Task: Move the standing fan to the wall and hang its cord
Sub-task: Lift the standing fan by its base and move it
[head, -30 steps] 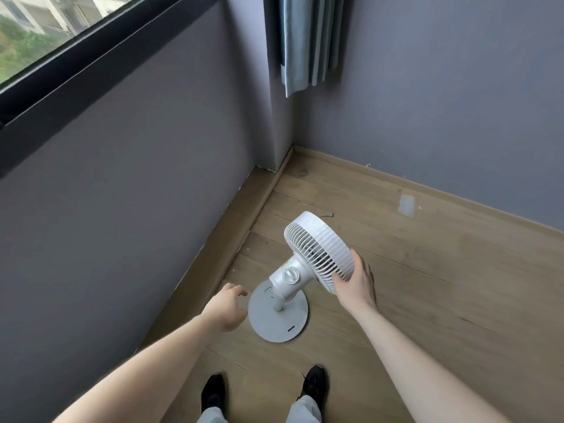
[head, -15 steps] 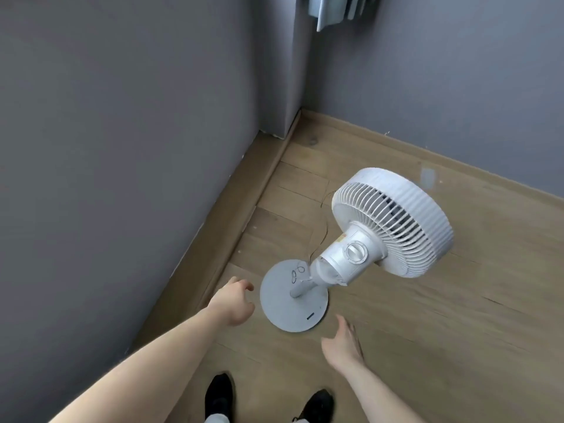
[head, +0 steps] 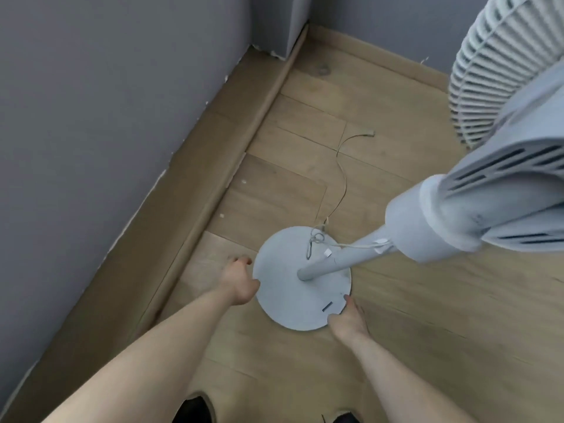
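Fan base [head: 293, 288], a flat grey disc, rests on the wooden floor [head: 427, 346] just beside the skirting of the left-hand wall [head: 91, 117]; a narrow strip of floor separates the two.

Head view, the only one supplied. The pole [head: 341, 261] rises from the disc's centre and leans toward the camera's upper right, carrying the motor housing [head: 488, 209] and grille [head: 494, 71] close to the lens. The fan's long axis runs along this pole, away from both hands.

Left hand [head: 239, 282] holds the disc's wall-side rim, thumb on top and fingers curled at the edge; whether they reach underneath cannot be told. Right hand [head: 349, 320] sits at the near right rim, fingers together and bent on the edge, fingertips partly hidden. The hands bracket the disc on opposite sides; the left is nearer the wall.

Cord [head: 343, 175] trails loose across the boards beyond the base, its knotted portion lying on the disc, its free end near the far wall. It is not yet hung.

Judgement: the base is being positioned; the remaining travel is leftward, toward the skirting.
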Motion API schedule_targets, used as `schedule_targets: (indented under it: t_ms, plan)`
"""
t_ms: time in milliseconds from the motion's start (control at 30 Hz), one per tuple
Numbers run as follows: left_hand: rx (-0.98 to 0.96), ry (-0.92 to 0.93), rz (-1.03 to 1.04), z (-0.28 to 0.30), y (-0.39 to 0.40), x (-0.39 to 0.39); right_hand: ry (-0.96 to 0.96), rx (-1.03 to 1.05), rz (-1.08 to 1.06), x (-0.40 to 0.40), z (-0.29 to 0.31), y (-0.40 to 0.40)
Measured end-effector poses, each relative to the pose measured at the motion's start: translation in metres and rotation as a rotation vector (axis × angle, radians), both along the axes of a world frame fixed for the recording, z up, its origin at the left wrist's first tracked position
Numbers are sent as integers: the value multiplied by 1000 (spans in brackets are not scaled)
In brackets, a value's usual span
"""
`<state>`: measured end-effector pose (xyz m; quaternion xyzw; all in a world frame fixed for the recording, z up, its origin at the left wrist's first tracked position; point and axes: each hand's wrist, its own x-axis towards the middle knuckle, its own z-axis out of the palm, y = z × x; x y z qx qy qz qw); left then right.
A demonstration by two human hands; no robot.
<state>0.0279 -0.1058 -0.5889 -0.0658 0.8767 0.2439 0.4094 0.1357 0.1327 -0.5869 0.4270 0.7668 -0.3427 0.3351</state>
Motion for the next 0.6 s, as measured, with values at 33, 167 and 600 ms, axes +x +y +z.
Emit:
schedule_targets:
  t_ms: [33,167,600]
  plan:
    - [16,-4,30,-16,4,-2,2,0,-14,-1,-16,4]
    - [47,-14,102,-74,18,-7,32,5,-81,-3,-82,18]
    - [85,-136,434,-173,39,-21,62,46,-480,-24,-182,50]
